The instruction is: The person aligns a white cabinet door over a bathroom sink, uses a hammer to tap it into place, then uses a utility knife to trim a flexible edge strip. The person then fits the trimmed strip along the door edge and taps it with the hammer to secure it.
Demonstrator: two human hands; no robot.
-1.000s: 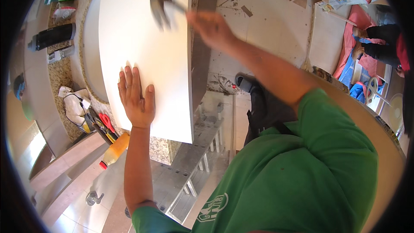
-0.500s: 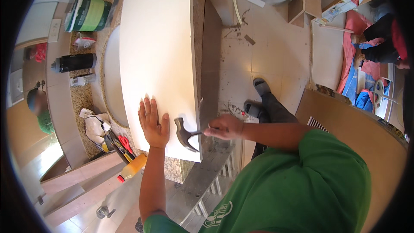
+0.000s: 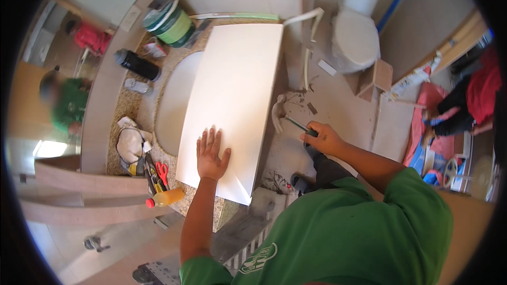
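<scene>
A long white panel point(image 3: 237, 84) lies across the speckled stone counter point(image 3: 112, 153), partly over an oval sink point(image 3: 171, 111). My left hand point(image 3: 212, 162) rests flat on the panel's near part, fingers stretched out. In my right hand point(image 3: 323, 138) is a claw hammer point(image 3: 278, 113), gripped by its dark handle. The hammer's head is out past the panel's right edge, apart from it. Red-handled scissors point(image 3: 162, 173) and an orange bottle with a red cap point(image 3: 166, 198) lie on the counter left of the panel's near end.
A green bucket point(image 3: 171, 24), a black bottle point(image 3: 138, 65) and a dust mask point(image 3: 130, 145) stand or lie along the counter. A toilet point(image 3: 356, 39) and a small wooden box point(image 3: 374, 80) are at far right. Another person in red point(image 3: 480, 92) bends at the right edge.
My right hand has carried the hammer from over the panel's near right corner outward to the right and farther away. The view has shifted; my left hand stays flat on the panel.
</scene>
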